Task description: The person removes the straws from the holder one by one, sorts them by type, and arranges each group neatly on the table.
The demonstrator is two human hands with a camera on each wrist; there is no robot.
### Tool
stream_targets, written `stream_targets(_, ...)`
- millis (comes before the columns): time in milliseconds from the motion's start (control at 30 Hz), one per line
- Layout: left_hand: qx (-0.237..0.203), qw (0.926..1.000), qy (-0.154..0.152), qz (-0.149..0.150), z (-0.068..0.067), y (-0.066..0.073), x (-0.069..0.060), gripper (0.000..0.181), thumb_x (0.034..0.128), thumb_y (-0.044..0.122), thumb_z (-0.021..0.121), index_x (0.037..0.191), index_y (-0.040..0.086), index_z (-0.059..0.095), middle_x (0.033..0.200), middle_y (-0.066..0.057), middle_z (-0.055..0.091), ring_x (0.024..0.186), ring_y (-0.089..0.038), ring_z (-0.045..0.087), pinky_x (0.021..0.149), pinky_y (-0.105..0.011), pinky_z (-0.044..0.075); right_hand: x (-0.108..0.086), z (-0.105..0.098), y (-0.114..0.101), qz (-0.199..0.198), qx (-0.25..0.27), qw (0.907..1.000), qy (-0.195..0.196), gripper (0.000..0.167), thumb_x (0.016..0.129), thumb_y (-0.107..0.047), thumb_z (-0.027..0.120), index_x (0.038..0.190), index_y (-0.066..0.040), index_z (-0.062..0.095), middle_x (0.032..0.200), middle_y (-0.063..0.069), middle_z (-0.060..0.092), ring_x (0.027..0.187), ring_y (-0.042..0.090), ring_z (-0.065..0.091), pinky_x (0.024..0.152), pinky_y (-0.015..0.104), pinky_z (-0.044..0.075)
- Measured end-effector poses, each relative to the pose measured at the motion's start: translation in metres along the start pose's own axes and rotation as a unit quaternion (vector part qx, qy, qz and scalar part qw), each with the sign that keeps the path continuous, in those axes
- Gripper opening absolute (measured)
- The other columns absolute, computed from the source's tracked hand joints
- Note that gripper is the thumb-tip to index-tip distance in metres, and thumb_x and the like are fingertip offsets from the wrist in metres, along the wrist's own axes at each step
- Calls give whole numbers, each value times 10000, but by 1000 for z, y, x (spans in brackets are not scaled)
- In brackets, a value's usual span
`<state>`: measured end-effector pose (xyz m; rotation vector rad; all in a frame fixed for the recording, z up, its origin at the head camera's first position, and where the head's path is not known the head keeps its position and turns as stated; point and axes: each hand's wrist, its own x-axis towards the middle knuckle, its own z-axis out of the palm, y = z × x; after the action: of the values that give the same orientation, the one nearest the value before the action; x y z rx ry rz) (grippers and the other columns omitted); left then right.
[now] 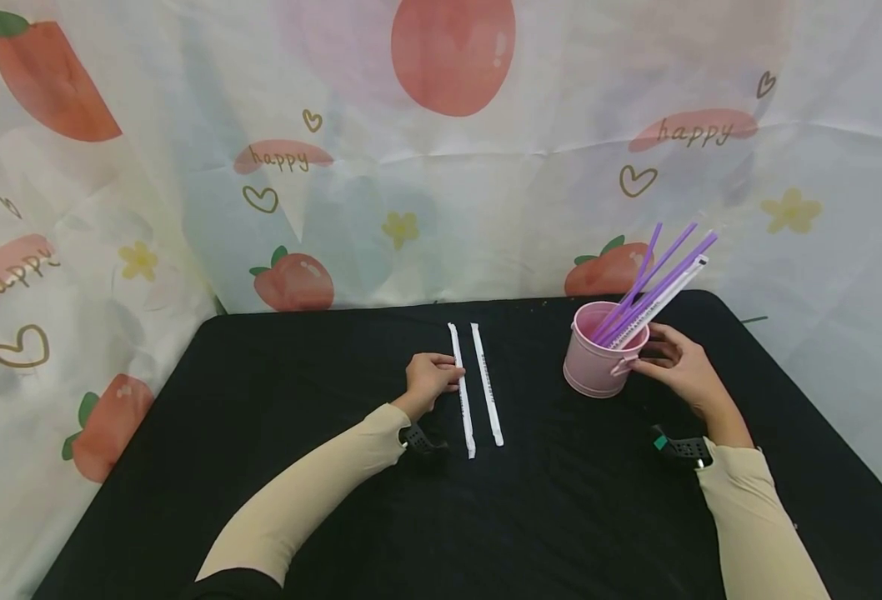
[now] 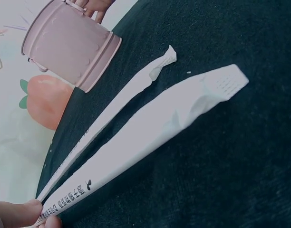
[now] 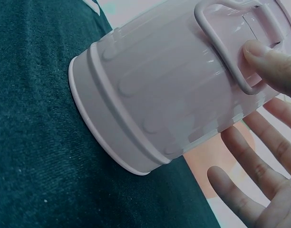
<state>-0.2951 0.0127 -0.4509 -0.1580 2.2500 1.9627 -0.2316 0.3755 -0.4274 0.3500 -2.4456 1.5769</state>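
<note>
We see the left hand [image 1: 429,381] pinching a white wrapped straw [image 1: 466,412] over the black tablecloth [image 1: 298,367]; whether the straw touches the cloth, we cannot tell. Just right of it lies a 2nd wrapped straw [image 1: 489,387]. Farther right, we find the pink bucket [image 1: 591,367] upright, purple straws [image 1: 666,280] and 1 white straw [image 1: 662,300] leaning rightward in it. The right hand [image 1: 684,371] holds its right side, thumb at the handle [image 3: 221,54].

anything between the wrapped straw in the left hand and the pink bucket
Yes: the second wrapped straw lies flat on the black cloth between the held straw and the pink bucket. Nothing else visible does; the right hand is at the bucket's far side.
</note>
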Motion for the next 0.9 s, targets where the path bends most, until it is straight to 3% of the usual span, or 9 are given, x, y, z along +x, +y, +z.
stream_targets(233, 374, 9987, 101, 322, 2, -2, 0, 255, 776, -19, 722, 1025, -50, 681, 927, -199, 719, 585, -92, 657, 553, -249, 573, 0, 0, 1, 80, -42, 10000, 18, 576, 851, 9, 652, 1366, -11, 394, 1120, -193, 506, 947, -143, 538, 756, 44, 480)
stream_targets(467, 1017, 9918, 332, 698, 2, -3, 3, 253, 773, -6, 733, 1021, -33, 689, 911, -176, 714, 566, -99, 649, 535, -227, 563, 0, 0, 1, 76, -47, 10000, -7, 581, 856, 16, 643, 1375, -6, 383, 1119, -193, 508, 931, -138, 550, 749, 52, 486)
stream_targets(667, 1047, 9912, 334, 737, 2, -3, 3, 273, 766, -14, 737, 1032, -38, 681, 910, -171, 709, 614, -140, 680, 545, -232, 567, 1, 0, 0, -1, -2, 10000, -6, 557, 861, 1, 644, 1365, -35, 408, 1118, -213, 510, 956, -141, 543, 765, 45, 479)
stream_targets(900, 1073, 9916, 313, 655, 2, -2, 2, 292, 769, -2, 741, 1052, -32, 675, 931, -166, 706, 654, -156, 694, 564, -232, 570, 1, 0, -1, -32, 0, 10000, 11, 563, 852, 24, 643, 1357, 11, 395, 1110, -208, 511, 954, -139, 541, 763, 43, 478)
